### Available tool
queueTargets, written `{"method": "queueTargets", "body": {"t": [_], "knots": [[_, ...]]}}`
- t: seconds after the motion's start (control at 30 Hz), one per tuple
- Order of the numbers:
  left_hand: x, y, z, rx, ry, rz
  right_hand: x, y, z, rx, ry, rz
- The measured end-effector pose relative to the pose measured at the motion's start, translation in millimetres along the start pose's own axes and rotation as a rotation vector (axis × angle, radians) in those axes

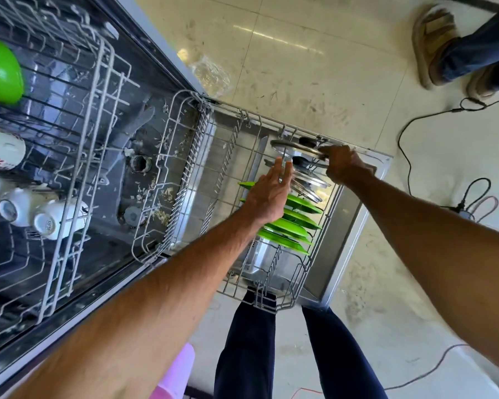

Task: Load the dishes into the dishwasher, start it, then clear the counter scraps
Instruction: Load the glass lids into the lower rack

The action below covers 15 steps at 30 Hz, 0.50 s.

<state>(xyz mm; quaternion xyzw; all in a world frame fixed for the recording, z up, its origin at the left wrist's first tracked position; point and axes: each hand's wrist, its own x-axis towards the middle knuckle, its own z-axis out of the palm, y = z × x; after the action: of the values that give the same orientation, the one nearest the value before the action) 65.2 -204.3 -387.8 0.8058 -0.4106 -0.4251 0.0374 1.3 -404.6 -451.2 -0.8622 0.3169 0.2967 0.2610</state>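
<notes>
While the right hand (344, 165) is gripping the rim of a round steel lid (294, 146) at the far end of the pulled-out lower rack (185, 168), the left hand (268, 197) is hovering just beside it, released, fingers straight; whether it is touching the lid cannot be told. More steel lids (311, 182) are leaning on edge just nearer. Flat green plates (288, 228) are standing in a row between the wire tines, with open wire floor to their left. Pale food scraps (162, 194) are littering the dark tub floor. In the upper rack (98, 90) at left, a glossy green bowl (0, 70), a flower-printed mug (0, 151) and white cups (52, 217) are sitting. A mark on one cup's base is too small to read. Black cables (409, 131) are trailing across the tiled floor at right.
</notes>
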Motion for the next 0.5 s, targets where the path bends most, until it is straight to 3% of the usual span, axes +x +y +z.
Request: {"method": "queueTargets", "body": {"t": [0.23,0.5], "knots": [[3.2,3.7,4.9,0.022,0.001,-0.038,1.4,5.9,0.2,0.02,-0.024,-0.017],[0.9,6.5,11.5,0.016,0.021,-0.081,-40.0,8.9,15.9,0.307,0.32,-0.05]]}}
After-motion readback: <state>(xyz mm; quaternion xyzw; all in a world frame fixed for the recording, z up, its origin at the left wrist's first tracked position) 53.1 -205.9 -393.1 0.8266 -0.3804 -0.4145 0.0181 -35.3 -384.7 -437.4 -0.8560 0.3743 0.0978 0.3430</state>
